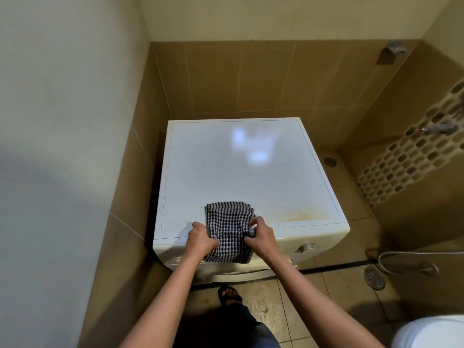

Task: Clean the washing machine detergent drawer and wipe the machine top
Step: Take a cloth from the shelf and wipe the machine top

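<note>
A white front-load washing machine stands in a tiled corner, its flat top lit by a glare patch. A yellowish stain marks the top near its front right. A dark checked cloth lies folded over the front edge of the top, hanging down across the control panel. My left hand grips the cloth's left side. My right hand pinches its right side. The detergent drawer is hidden behind the cloth and my hands. A round control knob shows on the front panel at the right.
Brown tiled walls close in behind and at the left of the machine. A floor drain and a metal hose lie on the floor to the right. A white object sits at the bottom right. My sandalled foot stands before the machine.
</note>
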Demonstrator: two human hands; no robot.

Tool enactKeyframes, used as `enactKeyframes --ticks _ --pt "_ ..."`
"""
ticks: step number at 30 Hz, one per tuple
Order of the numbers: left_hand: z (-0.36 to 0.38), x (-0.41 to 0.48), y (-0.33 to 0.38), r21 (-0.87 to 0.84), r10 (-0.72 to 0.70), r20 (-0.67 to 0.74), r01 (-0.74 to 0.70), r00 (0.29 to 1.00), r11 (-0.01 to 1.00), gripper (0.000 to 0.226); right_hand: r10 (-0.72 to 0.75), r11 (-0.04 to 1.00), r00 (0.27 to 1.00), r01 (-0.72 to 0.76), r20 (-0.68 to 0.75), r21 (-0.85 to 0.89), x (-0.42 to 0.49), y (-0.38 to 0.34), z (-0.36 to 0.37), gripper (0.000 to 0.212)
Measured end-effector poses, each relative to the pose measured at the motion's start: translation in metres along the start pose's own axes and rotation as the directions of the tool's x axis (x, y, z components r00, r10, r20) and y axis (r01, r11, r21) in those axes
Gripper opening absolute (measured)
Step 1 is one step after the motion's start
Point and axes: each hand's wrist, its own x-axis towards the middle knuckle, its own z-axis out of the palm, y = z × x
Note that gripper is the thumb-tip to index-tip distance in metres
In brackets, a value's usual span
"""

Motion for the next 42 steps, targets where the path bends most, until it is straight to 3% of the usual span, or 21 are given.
enactKeyframes --ticks 3,5,7,9,13,16,21,23,26,28,29,32,34,37,39,42 --pt "-0.018 0.004 0.004 -0.178 0.001 0.052 0.008 0.999 0.984 0.066 0.139 0.951 0.985 -0.162 0.106 0.264 0.005 -0.011 -0.019 0.043" --pt "-0.033 0.004 0.014 -0.298 0.055 0.009 -0.050 0.998 0.953 0.064 0.130 0.871 0.974 -0.202 0.188 0.447 0.011 -0.025 -0.037 0.044" --pt "-0.046 0.003 0.026 -0.364 0.136 -0.042 -0.142 0.990 0.921 0.060 0.054 0.835 0.977 -0.157 0.205 0.527 0.018 -0.038 -0.056 0.045" --pt "-0.058 0.002 0.038 -0.341 0.248 -0.117 -0.274 0.962 0.900 0.056 -0.075 0.854 0.987 -0.011 0.145 0.520 0.025 -0.048 -0.073 0.048" --pt "-0.063 -0.006 0.048 -0.114 0.479 -0.314 -0.534 0.820 0.838 0.047 -0.273 0.871 0.962 0.259 -0.027 0.417 0.028 -0.055 -0.086 0.054" --pt "-0.045 -0.011 0.032 0.054 0.583 -0.326 -0.601 0.744 0.797 0.043 -0.360 0.912 0.915 0.386 -0.181 0.139 0.021 -0.035 -0.073 0.044" --pt "0.004 -0.016 -0.024 0.284 0.655 -0.123 -0.606 0.746 0.743 0.033 -0.344 0.903 0.932 0.296 -0.111 -0.310 0.006 0.035 -0.031 0.024" --pt "0.018 -0.017 -0.037 0.353 0.662 -0.112 -0.593 0.741 0.724 0.031 -0.367 0.848 0.923 0.279 -0.119 -0.451 -0.003 0.054 -0.018 0.025" --pt "0.020 -0.015 -0.032 0.417 0.694 -0.140 -0.593 0.706 0.688 0.024 -0.419 0.803 0.893 0.279 -0.165 -0.527 -0.009 0.057 -0.019 0.025" --pt "0.012 -0.015 -0.020 0.371 0.702 -0.092 -0.630 0.706 0.682 0.020 -0.407 0.853 0.900 0.313 -0.158 -0.417 -0.011 0.049 -0.031 0.018" --pt "0.005 -0.019 -0.011 0.281 0.669 -0.029 -0.636 0.743 0.719 0.020 -0.369 0.904 0.918 0.319 -0.142 -0.286 -0.015 0.043 -0.041 0.018" --pt "-0.015 -0.033 0.018 -0.136 0.497 0.176 -0.479 0.850 0.867 0.014 -0.209 0.957 0.976 0.217 -0.063 0.191 -0.031 0.018 -0.082 0.024" --pt "-0.019 -0.045 0.039 -0.329 0.461 0.243 -0.375 0.853 0.867 0.017 -0.224 0.856 0.974 0.174 0.045 0.486 -0.043 0.011 -0.108 0.030" --pt "-0.011 -0.065 0.073 -0.479 0.448 0.363 -0.249 0.817 0.842 0.026 -0.273 0.653 0.951 0.072 0.145 0.754 -0.066 0.008 -0.141 0.048" --pt "0.000 -0.079 0.094 -0.531 0.461 0.417 -0.202 0.783 0.823 0.030 -0.259 0.502 0.948 -0.030 0.184 0.864 -0.086 0.013 -0.159 0.051" --pt "0.021 -0.095 0.120 -0.553 0.464 0.464 -0.162 0.755 0.817 0.034 -0.358 0.314 0.910 -0.094 0.209 0.945 -0.118 0.033 -0.179 0.039"
